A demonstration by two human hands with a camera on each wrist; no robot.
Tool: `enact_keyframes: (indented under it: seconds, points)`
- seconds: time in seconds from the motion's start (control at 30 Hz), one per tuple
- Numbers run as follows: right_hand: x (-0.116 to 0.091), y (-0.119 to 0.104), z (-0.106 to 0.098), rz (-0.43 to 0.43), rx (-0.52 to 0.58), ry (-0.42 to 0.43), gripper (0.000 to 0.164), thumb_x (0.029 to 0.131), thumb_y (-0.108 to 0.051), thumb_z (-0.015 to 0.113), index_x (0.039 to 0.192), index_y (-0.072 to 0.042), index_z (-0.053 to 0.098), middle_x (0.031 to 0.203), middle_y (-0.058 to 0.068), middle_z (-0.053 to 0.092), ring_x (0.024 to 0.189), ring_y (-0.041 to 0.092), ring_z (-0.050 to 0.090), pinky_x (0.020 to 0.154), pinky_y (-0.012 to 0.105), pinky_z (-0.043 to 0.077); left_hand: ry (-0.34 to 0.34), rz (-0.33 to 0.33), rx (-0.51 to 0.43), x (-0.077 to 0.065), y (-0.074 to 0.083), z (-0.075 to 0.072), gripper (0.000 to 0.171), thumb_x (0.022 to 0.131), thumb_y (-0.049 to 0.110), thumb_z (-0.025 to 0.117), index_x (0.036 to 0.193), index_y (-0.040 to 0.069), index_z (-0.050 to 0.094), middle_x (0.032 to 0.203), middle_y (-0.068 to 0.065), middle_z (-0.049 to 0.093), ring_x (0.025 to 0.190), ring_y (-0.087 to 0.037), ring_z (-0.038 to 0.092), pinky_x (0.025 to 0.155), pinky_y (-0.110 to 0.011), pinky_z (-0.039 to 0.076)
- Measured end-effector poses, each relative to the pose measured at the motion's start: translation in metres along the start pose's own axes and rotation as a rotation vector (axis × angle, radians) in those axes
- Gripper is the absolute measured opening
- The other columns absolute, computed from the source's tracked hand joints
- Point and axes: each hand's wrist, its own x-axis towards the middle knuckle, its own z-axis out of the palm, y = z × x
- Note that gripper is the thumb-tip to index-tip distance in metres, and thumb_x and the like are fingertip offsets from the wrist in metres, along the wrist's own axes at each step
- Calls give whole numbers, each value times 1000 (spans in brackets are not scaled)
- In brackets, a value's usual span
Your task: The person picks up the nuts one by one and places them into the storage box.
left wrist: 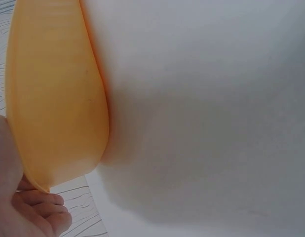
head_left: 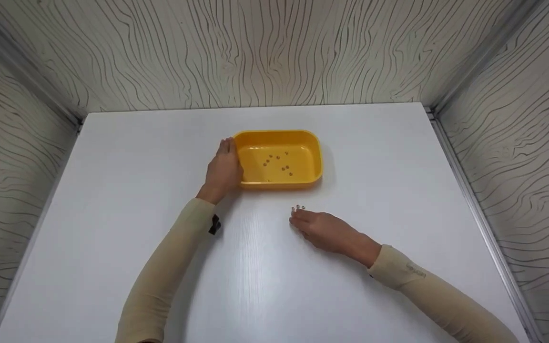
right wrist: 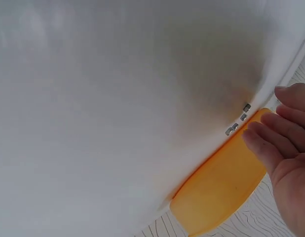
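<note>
A yellow plastic tub (head_left: 281, 186) stands on the white table, open side up. My left hand (head_left: 223, 169) grips its left end; in the left wrist view the fingers (left wrist: 44, 210) bend at the rim. Several small, shiny, bead-like pieces (head_left: 284, 167) lie scattered on the tub's floor. More such pieces (right wrist: 236, 123) sit in a short row on the table, in front of the tub. Right beside that row is my right hand (head_left: 327, 232), its fingers (right wrist: 268, 136) loosely bent and the thumb apart. Nothing shows between them.
The white table (head_left: 112, 214) spreads to both sides of the tub. Wood-grain patterned panels (head_left: 265, 52) rise behind it and at both sides, with metal rails (head_left: 465, 176) along the edges. A small black object (head_left: 214, 224) shows at the left sleeve's cuff.
</note>
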Motion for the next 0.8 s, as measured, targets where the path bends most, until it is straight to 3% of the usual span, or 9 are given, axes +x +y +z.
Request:
enact_keyframes:
  seconds: [0.2,0.43,0.8]
  points:
    - [-7,-5,2,-49,-216,-125,49,98,-10,72,144,-2,60,148,13,65,137,24,64,107,36,58,-12,-19,-30,0,0,0,65,107,11,47,164,-6,21,170,-26,30,160,-36,31,127,-48,38]
    - [-9,-2,5,-141,-443,-185,51,97,-13,74,145,-5,60,149,10,65,138,21,63,108,32,58,-14,-19,-38,-1,-1,1,65,108,12,48,164,-6,21,171,-25,29,161,-36,30,128,-48,37]
    - [-9,7,10,-291,-578,-18,36,91,-15,80,127,-9,76,127,4,78,117,13,75,88,23,64,-32,-17,-23,0,-1,-1,63,108,12,43,164,-7,19,171,-26,29,161,-38,28,126,-50,40]
